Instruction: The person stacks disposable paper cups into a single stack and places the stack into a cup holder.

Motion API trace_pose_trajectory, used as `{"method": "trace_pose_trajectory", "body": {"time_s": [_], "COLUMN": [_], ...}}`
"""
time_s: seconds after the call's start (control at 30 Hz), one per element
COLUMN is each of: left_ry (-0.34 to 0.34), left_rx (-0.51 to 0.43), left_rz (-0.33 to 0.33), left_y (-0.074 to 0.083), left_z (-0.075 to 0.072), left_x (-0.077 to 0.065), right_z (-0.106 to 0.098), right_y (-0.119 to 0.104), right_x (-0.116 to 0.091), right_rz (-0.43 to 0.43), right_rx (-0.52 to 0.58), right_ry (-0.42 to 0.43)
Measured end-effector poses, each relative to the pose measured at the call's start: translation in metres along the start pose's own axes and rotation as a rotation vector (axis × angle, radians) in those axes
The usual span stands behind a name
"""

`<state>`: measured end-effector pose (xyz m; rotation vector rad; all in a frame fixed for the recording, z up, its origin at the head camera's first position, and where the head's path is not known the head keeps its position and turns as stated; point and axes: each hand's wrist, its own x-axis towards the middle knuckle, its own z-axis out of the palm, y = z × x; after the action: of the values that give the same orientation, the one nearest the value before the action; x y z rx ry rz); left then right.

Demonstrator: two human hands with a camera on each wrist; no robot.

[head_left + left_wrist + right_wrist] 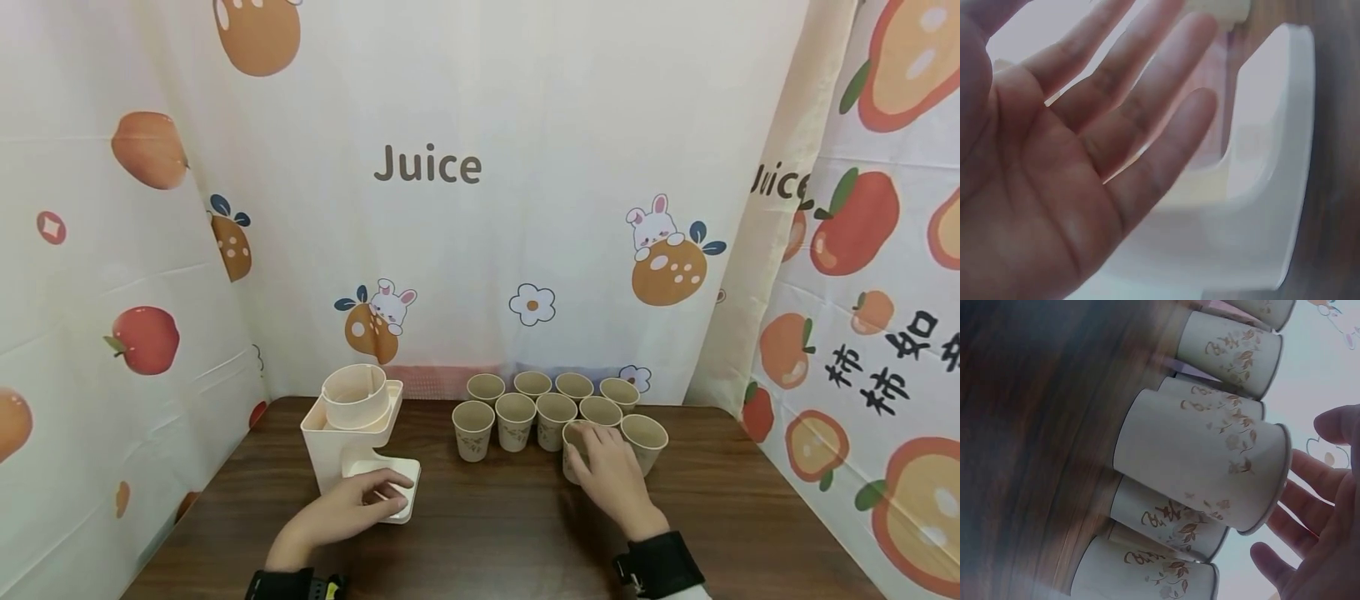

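Observation:
Over the flat square base (405, 508) of a cream plastic appliance (322, 454), my left hand (348, 508) hovers with its fingers loosely bent, holding nothing. The left wrist view shows its palm and spread fingers beside the white curved plastic (1241, 250). On the right, my right hand (615, 479) reaches over the frontmost paper cup (568, 446), partly covering it. In the right wrist view this upright cup (1204, 456), printed with brown leaves, has my spread fingertips (1310, 469) right at its rim, not curled round it.
Several similar paper cups (473, 433) stand in close rows behind and beside the right hand, one cup (647, 442) just to its right. The appliance has a round holder (355, 400) on top. A printed curtain (525, 208) hangs behind the brown wooden table (487, 533).

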<state>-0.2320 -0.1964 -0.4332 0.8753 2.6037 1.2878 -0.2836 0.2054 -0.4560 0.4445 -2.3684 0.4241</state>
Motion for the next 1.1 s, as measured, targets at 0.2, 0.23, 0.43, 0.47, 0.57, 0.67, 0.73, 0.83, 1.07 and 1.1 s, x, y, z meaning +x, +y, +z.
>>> {"method": "trace_pose_trajectory", "body": {"time_s": [0.2,0.23,0.43,0.47,0.57,0.67,0.73,0.83,1.07,1.1], "left_ry": [0.012,0.019,0.016,0.01,-0.009,-0.034,-0.045,-0.049,-0.047,-0.047], "left_rx": [-0.026,-0.02,0.006,0.007,0.013,0.012,0.008,0.002,-0.002,-0.003], "left_rz": [0.061,0.066,0.084,0.088,0.097,0.089,0.082,0.07,0.056,0.054], "left_y": [0.002,0.003,0.023,0.021,0.005,-0.002,-0.002,-0.001,-0.001,-0.002], "left_z": [0.018,0.021,0.028,0.03,0.038,0.042,0.044,0.045,0.048,0.049], "left_x": [0.014,0.016,0.02,0.021,0.026,0.029,0.03,0.03,0.03,0.03], "right_z": [0.005,0.006,0.007,0.007,0.008,0.009,0.01,0.01,0.006,0.006], "right_y": [0.008,0.009,0.013,0.014,0.014,0.015,0.014,0.015,0.012,0.012], "right_x": [0.006,0.007,0.011,0.011,0.011,0.011,0.011,0.01,0.01,0.009], "right_rz": [-0.003,-0.004,0.014,0.017,0.019,0.015,0.014,0.012,0.014,0.012], "right_rx": [-0.028,-0.03,-0.038,-0.04,-0.039,-0.051,-0.054,-0.062,-0.057,-0.056], "right_ry": [-0.034,-0.04,-0.109,-0.123,-0.147,-0.151,-0.15,-0.153,-0.161,-0.164]}}
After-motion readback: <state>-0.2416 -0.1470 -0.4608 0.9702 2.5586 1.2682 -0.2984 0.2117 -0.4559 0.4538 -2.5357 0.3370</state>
